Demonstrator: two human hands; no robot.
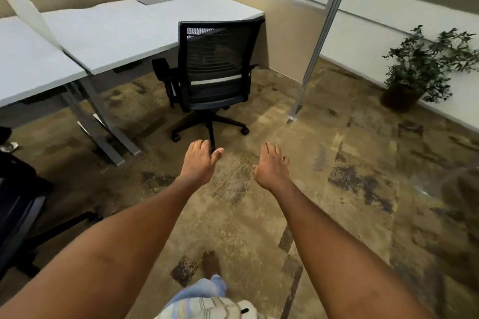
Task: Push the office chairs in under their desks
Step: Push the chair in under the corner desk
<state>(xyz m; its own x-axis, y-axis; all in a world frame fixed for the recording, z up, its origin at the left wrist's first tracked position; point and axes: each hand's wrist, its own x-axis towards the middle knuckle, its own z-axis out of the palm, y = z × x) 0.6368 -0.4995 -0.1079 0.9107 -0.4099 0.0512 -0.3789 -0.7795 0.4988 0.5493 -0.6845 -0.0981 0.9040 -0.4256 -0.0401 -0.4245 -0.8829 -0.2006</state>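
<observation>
While both hands — left hand (198, 160), right hand (270, 167) — reached out empty, fingers spread, the mesh-backed office chair (216, 67) stood clear of its desk (145, 26) — unpushed.

Chair (216, 70) sits ahead, pulled out from the tabletop (124, 31), with the partition (305, 33) right beside it. Plant (420, 70) is off right by the wall. Both hands hang empty over the carpet (337, 153), short of the chair.

The black mesh-back office chair (216, 70) stood upright on its castors, backrest toward the camera, seat partly under the white counter (124, 26).
</observation>
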